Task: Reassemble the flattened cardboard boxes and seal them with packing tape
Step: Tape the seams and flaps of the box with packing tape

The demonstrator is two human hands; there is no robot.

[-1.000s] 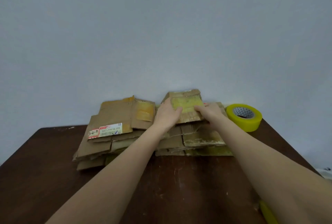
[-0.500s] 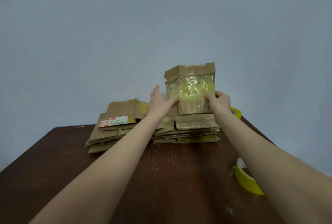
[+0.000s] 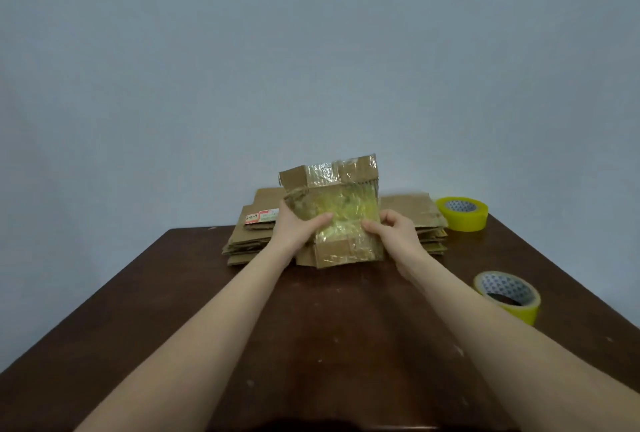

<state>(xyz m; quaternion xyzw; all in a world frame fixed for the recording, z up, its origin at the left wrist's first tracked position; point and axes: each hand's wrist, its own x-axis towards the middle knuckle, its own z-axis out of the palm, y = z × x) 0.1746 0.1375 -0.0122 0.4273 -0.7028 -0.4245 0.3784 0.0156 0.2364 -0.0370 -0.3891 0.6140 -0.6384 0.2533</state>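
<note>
Gripping a flattened, tape-covered cardboard box [image 3: 334,220] by its two side edges, both hands hold it upright over the far middle of the surface [image 3: 311,327]. The left hand [image 3: 298,227] clamps the box's left edge, thumb laid across the glossy yellowed front and fingers hidden behind. The right hand [image 3: 398,234] pinches the right edge with thumb and curled fingers. Whether the box's lower flap touches the surface cannot be told. Just behind it, piles of flattened cardboard [image 3: 249,244] lie along the far edge. One yellow tape roll [image 3: 462,213] sits at the far right corner, another tape roll [image 3: 507,295] by the right edge.
</note>
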